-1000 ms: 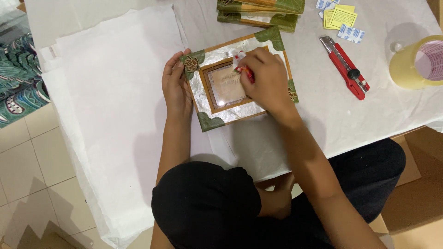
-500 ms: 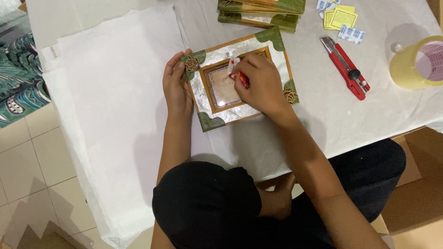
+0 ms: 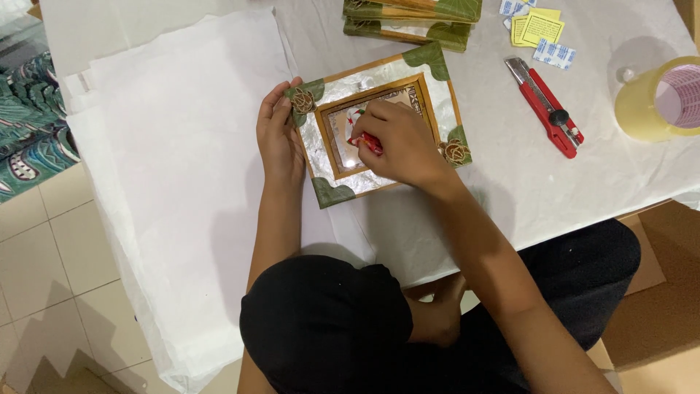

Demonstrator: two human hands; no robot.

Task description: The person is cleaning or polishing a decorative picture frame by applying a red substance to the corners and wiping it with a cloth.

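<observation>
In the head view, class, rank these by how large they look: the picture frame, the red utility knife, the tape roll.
1. Picture frame, clearly largest.
2. and 3. Red utility knife and tape roll: look alike; the roll is cut off at the edge.

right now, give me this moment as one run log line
left hand: steadies picture frame by its left edge | right hand: holds small red thing over frame's middle | red utility knife: lies apart, right

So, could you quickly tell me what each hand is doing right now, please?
Left hand: open, resting on the picture frame's left edge.
Right hand: closed on a small red object.
</observation>
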